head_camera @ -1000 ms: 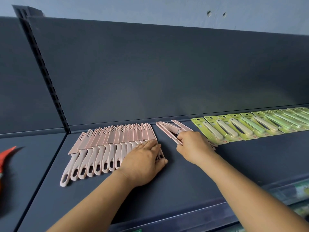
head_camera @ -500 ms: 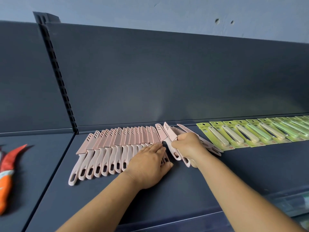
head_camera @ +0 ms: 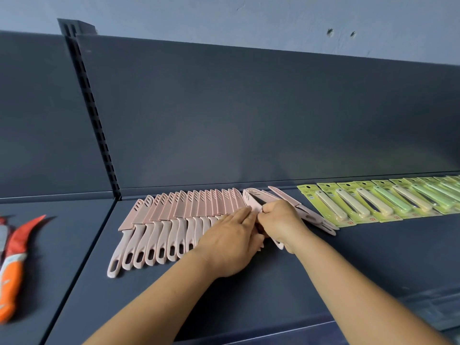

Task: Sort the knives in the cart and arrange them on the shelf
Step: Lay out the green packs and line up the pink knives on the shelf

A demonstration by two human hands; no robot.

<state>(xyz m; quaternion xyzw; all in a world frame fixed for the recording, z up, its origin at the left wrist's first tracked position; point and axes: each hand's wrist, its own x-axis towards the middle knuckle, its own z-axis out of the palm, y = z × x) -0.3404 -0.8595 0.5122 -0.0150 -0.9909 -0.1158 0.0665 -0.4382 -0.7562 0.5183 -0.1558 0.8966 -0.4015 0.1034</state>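
Your left hand [head_camera: 230, 241] lies flat, fingers straight and together, pressing the right end of the overlapped row of pale pink sheathed plastic knives [head_camera: 174, 220] on the dark blue metal shelf [head_camera: 249, 290]. Your right hand [head_camera: 278, 221] has its fingers curled and clamped on one more pink sheathed knife [head_camera: 251, 201], held at the row's end, touching your left fingertips. A few loose pink knives [head_camera: 298, 207] lie just beside it, before the row of green carded knives [head_camera: 373, 202]. The step in hand appears to be adding this knife to the row. The next move calls for laying it parallel, overlapping the last knife, handle toward you.
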